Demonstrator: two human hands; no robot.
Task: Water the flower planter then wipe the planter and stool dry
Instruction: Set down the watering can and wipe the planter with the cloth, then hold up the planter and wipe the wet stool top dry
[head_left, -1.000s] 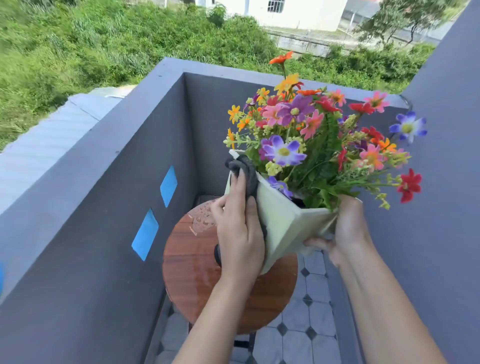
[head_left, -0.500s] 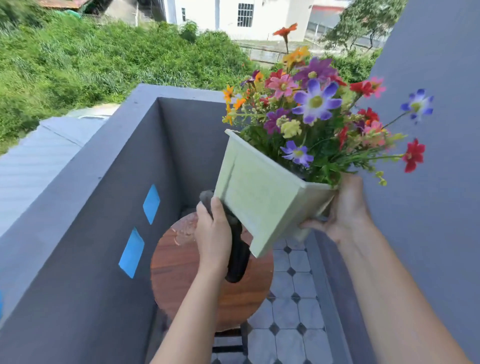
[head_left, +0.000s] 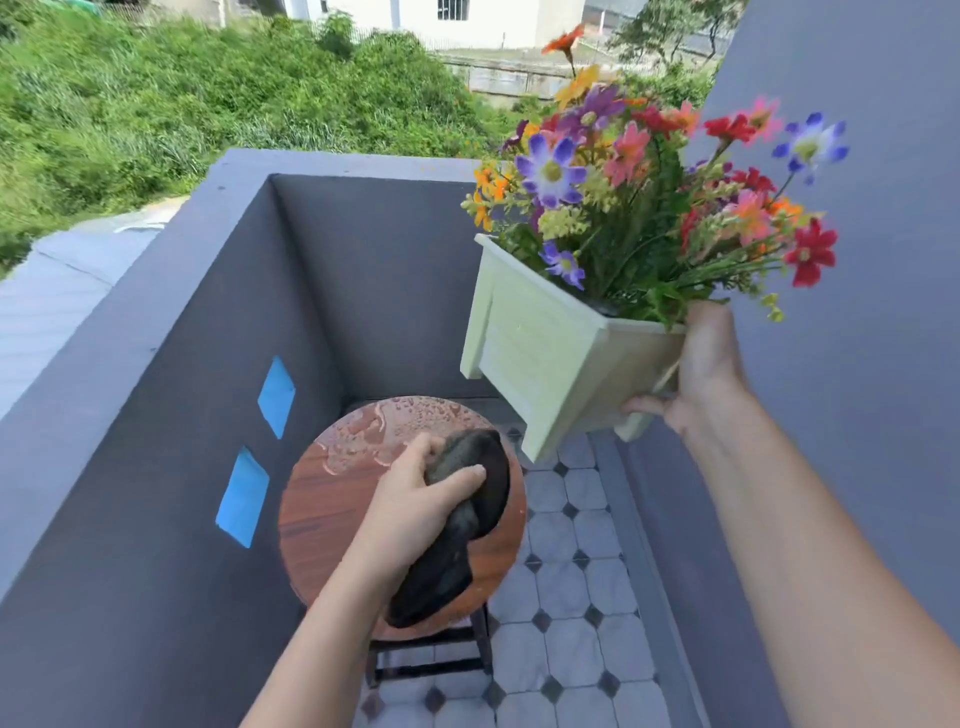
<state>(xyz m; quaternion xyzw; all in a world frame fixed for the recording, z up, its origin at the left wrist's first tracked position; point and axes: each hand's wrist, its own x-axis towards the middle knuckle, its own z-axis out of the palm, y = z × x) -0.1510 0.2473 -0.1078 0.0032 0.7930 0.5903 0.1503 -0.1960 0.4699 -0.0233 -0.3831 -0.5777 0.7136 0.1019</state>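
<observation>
The left hand (head_left: 415, 499), fingers curled around the dark cloth (head_left: 457, 525), has dropped from the planter (head_left: 550, 353) to the stool (head_left: 332, 499); droplets remain at its 12 o'clock edge. The right hand (head_left: 701, 374) grips the planter aloft at 2 o'clock, so stool-wiping begins.

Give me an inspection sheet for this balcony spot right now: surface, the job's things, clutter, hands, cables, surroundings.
Surface: round wooden stool top, water droplets on its far part.
Job's things: pale green planter with mixed flowers, lifted off the stool and tilted; dark cloth over the stool top.
Clutter: nothing seen.
Hands: left hand grips the cloth above the stool; right hand holds the planter by its near corner.
Cables: nothing seen.
Surroundings: grey parapet wall with two blue patches, tiled floor, greenery and a white building beyond.
</observation>
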